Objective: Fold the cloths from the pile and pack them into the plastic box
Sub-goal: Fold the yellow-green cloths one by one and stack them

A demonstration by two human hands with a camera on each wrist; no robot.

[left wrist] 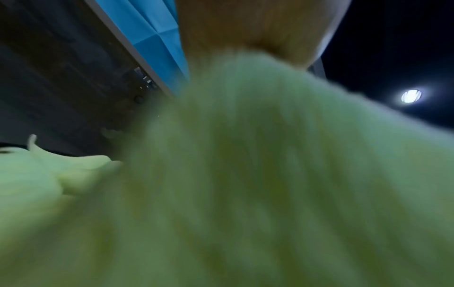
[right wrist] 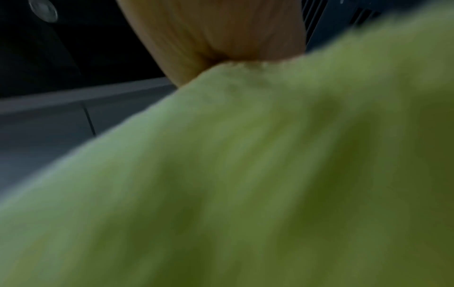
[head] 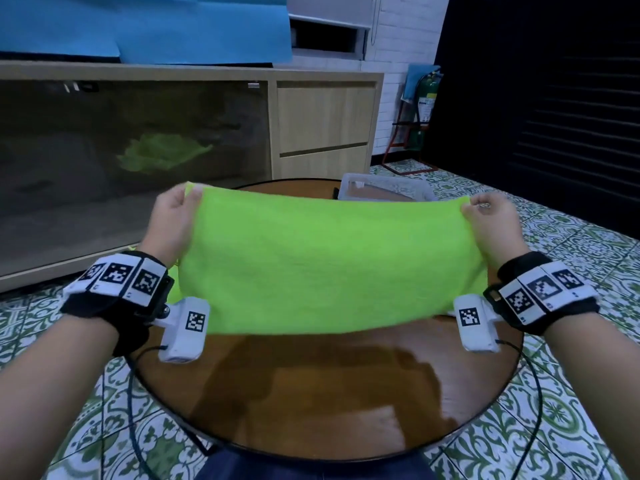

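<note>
A bright green cloth [head: 329,261] hangs stretched in the air above the round wooden table [head: 329,393]. My left hand [head: 176,213] pinches its upper left corner and my right hand [head: 485,216] pinches its upper right corner. Both wrist views are blurred and filled by the green cloth [left wrist: 245,184] [right wrist: 245,184] with a palm above it. The clear plastic box [head: 384,188] stands at the table's far right, mostly hidden behind the cloth. More green fabric [head: 175,271] peeks out below my left wrist; how much lies there is hidden.
A low wooden cabinet [head: 325,126] with a dark glass front [head: 131,161] stands behind the table. A fire extinguisher [head: 427,105] on a red stand is at the back right. Patterned green floor tiles [head: 571,244] surround the table.
</note>
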